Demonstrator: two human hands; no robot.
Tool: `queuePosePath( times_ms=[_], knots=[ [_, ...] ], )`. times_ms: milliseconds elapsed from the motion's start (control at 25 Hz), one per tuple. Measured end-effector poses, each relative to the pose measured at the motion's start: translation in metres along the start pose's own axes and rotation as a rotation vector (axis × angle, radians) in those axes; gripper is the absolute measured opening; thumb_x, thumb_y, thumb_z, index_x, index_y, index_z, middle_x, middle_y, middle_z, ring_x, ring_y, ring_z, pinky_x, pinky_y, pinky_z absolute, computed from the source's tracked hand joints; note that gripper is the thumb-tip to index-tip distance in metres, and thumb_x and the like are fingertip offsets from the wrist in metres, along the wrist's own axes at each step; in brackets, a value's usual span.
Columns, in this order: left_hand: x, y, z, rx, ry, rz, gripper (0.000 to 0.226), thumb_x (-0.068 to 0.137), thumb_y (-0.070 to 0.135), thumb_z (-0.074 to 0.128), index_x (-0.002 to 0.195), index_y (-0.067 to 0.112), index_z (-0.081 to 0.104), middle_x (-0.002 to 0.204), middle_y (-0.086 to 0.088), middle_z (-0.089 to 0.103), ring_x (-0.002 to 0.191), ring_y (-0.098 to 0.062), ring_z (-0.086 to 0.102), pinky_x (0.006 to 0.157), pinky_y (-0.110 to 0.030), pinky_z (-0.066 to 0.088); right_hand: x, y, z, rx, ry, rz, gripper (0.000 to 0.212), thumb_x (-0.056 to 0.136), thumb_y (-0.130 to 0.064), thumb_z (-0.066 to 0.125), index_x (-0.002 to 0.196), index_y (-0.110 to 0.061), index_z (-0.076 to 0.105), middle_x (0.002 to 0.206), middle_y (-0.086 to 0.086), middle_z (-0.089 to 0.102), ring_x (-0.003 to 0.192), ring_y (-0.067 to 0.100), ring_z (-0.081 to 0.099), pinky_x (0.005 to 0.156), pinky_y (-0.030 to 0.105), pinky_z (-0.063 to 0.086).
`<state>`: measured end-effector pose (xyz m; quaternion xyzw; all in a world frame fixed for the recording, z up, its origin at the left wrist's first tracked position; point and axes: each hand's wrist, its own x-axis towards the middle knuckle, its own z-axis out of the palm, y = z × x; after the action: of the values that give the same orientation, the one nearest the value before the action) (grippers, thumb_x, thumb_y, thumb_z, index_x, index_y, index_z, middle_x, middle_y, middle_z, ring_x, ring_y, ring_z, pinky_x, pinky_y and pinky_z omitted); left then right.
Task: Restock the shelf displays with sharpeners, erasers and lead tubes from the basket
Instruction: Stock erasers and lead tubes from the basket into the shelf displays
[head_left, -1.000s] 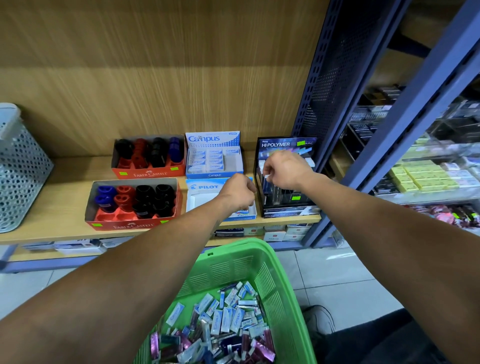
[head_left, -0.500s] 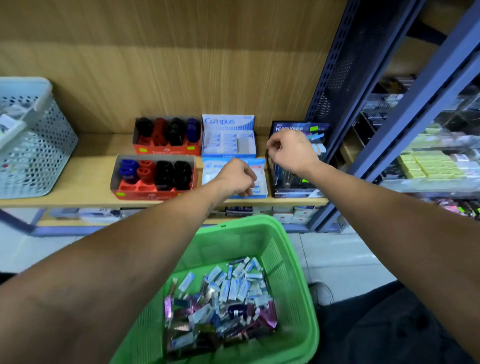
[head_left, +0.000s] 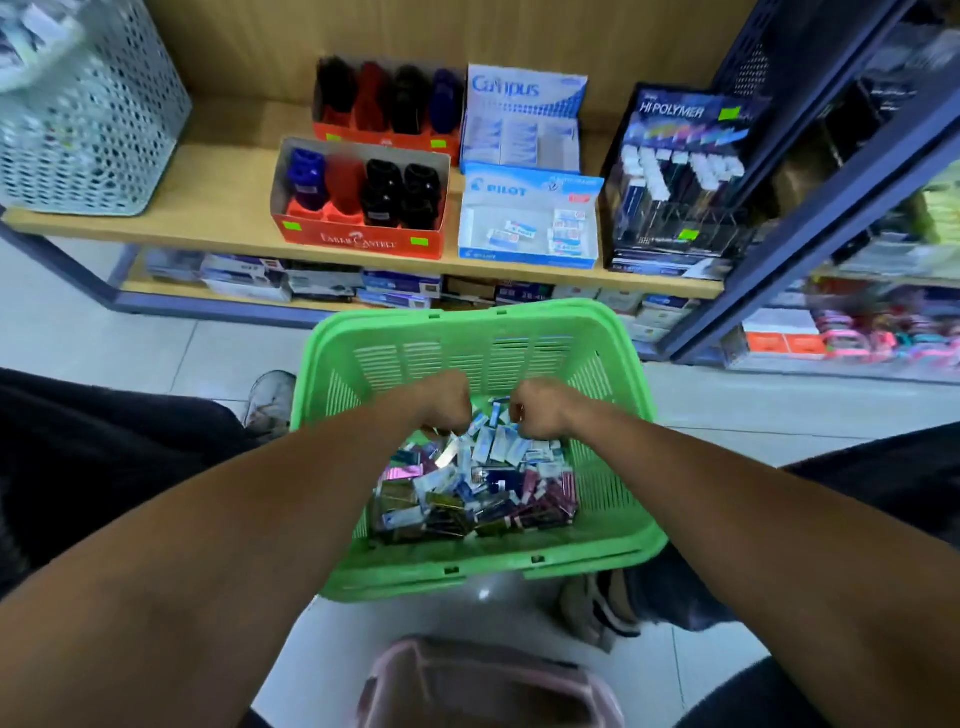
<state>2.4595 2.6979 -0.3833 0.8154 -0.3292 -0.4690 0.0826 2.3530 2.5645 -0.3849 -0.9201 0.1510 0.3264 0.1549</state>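
Note:
A green basket (head_left: 467, 353) stands on the floor in front of me, holding a pile of erasers and lead tubes (head_left: 478, 493). My left hand (head_left: 441, 405) and my right hand (head_left: 540, 408) are both down in the basket at the far end of the pile, fingers curled downward. Their fingertips are hidden and blurred, so I cannot tell whether either grips anything. On the shelf stand two Faber-Castell sharpener boxes (head_left: 363, 202), a Campus eraser box (head_left: 522, 130), a sparsely filled Pilot eraser box (head_left: 519, 218) and a Hi Polymer lead display (head_left: 675, 182).
A pale perforated bin (head_left: 88, 119) sits at the shelf's left end. A blue steel upright (head_left: 810, 218) borders the shelf on the right, with more stock beyond. Boxes (head_left: 363, 286) fill the lower shelf. My shoes (head_left: 270, 397) flank the basket. A pink object (head_left: 488, 680) lies below.
Both hands have drawn back from the shelf displays and dropped into the green basket. My view has tilted down toward the basket.

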Motion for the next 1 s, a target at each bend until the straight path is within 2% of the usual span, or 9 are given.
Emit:
queuePosePath(
  times_ms=[80, 240, 360, 440, 520, 600, 720, 840, 1000],
  knots=[
    [0.01, -0.01, 0.017, 0.103, -0.017, 0.013, 0.03, 0.084, 0.004, 0.069, 0.112, -0.007, 0.069, 0.107, -0.025, 0.07, 0.061, -0.023, 0.062, 0.047, -0.02, 0.05, 0.004, 0.004, 0.021, -0.023, -0.085, 0.051, 0.031, 0.09, -0.009, 0.063, 0.12, -0.006, 0.066, 0.123, 0.014, 0.064, 0.108, 0.03, 0.063, 0.093, 0.038, 0.054],
    [0.03, -0.027, 0.044, 0.072, -0.018, -0.057, 0.052, 0.083, 0.006, 0.071, 0.132, 0.003, 0.052, 0.128, -0.017, 0.057, 0.094, -0.03, 0.067, 0.073, -0.037, 0.059, 0.022, 0.011, 0.05, 0.145, -0.014, 0.205, 0.054, 0.091, -0.008, 0.059, 0.143, -0.006, 0.043, 0.142, 0.017, 0.049, 0.129, 0.031, 0.049, 0.103, 0.036, 0.045],
    [0.046, -0.032, 0.056, 0.091, -0.042, -0.052, 0.068, 0.086, 0.014, 0.07, 0.145, 0.005, 0.037, 0.138, -0.016, 0.051, 0.117, -0.03, 0.058, 0.086, -0.032, 0.05, 0.038, 0.008, 0.067, 0.286, -0.007, 0.267, 0.079, 0.087, -0.02, 0.073, 0.153, -0.016, 0.028, 0.15, 0.017, 0.037, 0.134, 0.034, 0.045, 0.105, 0.04, 0.045],
    [0.054, -0.032, 0.065, 0.064, -0.057, -0.055, 0.085, 0.085, 0.015, 0.073, 0.154, 0.007, 0.024, 0.149, -0.017, 0.042, 0.128, -0.03, 0.051, 0.097, -0.032, 0.047, 0.045, 0.003, 0.076, 0.299, -0.034, 0.253, 0.085, 0.082, -0.029, 0.079, 0.152, -0.025, 0.031, 0.153, 0.014, 0.031, 0.132, 0.035, 0.048, 0.103, 0.042, 0.048],
    [0.064, -0.032, 0.072, 0.029, -0.064, -0.062, 0.087, 0.084, 0.017, 0.074, 0.154, 0.012, 0.022, 0.152, -0.02, 0.034, 0.134, -0.032, 0.046, 0.105, -0.035, 0.044, 0.05, -0.001, 0.086, 0.229, -0.022, 0.225, 0.079, 0.079, -0.032, 0.081, 0.145, -0.025, 0.039, 0.147, 0.01, 0.034, 0.124, 0.034, 0.055, 0.096, 0.044, 0.052],
    [0.074, -0.034, 0.078, 0.045, -0.041, -0.041, 0.081, 0.083, 0.024, 0.077, 0.149, 0.015, 0.033, 0.145, -0.019, 0.041, 0.13, -0.033, 0.047, 0.105, -0.039, 0.044, 0.053, -0.002, 0.092, 0.194, 0.039, 0.214, 0.066, 0.079, -0.023, 0.081, 0.135, -0.022, 0.045, 0.138, 0.008, 0.041, 0.114, 0.032, 0.06, 0.088, 0.044, 0.056],
    [0.082, -0.032, 0.084, 0.082, 0.035, -0.045, 0.067, 0.08, 0.025, 0.078, 0.139, 0.016, 0.047, 0.134, -0.015, 0.049, 0.12, -0.033, 0.055, 0.097, -0.041, 0.049, 0.056, 0.005, 0.092, 0.311, 0.081, 0.219, 0.06, 0.074, -0.015, 0.083, 0.126, -0.021, 0.052, 0.13, 0.006, 0.046, 0.111, 0.03, 0.059, 0.088, 0.04, 0.054],
    [0.084, -0.026, 0.085, 0.08, 0.134, -0.062, 0.044, 0.081, 0.013, 0.073, 0.121, 0.015, 0.054, 0.122, -0.011, 0.058, 0.111, -0.031, 0.06, 0.086, -0.039, 0.051, 0.056, 0.012, 0.089, 0.375, 0.095, 0.213, 0.049, 0.074, -0.014, 0.084, 0.116, -0.015, 0.058, 0.122, 0.006, 0.055, 0.109, 0.027, 0.059, 0.082, 0.028, 0.047],
    [0.087, -0.026, 0.076, -0.167, 0.159, -0.114, 0.034, 0.082, 0.01, 0.07, 0.114, 0.012, 0.058, 0.109, -0.01, 0.065, 0.1, -0.028, 0.063, 0.076, -0.032, 0.048, 0.062, 0.018, 0.079, 0.581, 0.177, 0.385, 0.024, 0.09, -0.015, 0.071, 0.113, -0.015, 0.067, 0.115, 0.01, 0.066, 0.081, 0.021, 0.065, 0.067, 0.024, 0.049]
  ],
)
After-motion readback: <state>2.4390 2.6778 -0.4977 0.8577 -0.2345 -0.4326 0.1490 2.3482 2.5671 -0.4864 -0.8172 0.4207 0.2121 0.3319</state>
